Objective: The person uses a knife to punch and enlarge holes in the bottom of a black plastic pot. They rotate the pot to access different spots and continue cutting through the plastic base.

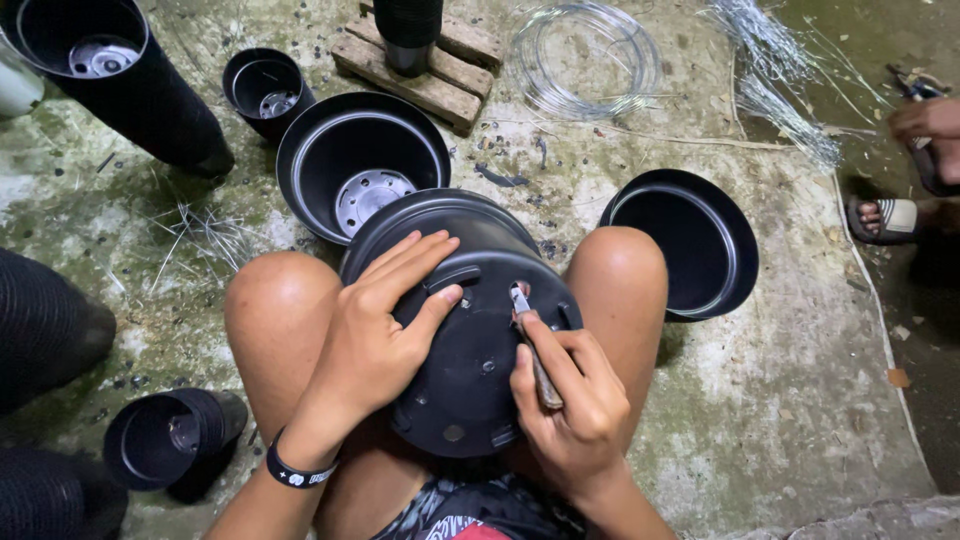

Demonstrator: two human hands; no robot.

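A black plastic flower pot (462,300) lies upside down between my knees, its base facing me. My left hand (385,325) rests flat on the base with fingers spread, steadying it. My right hand (570,405) grips a small metal tool with a dark handle (533,345). The tool's tip touches a drainage hole near the rim of the base. A black band sits on my left wrist.
More black pots stand around: one upright (355,165) ahead, one (690,245) at the right, stacks (120,70) at the left. A wooden pallet piece (430,75), a wire coil (585,60) and wire bundles (770,80) lie on concrete. Another person's sandalled foot (885,218) is at right.
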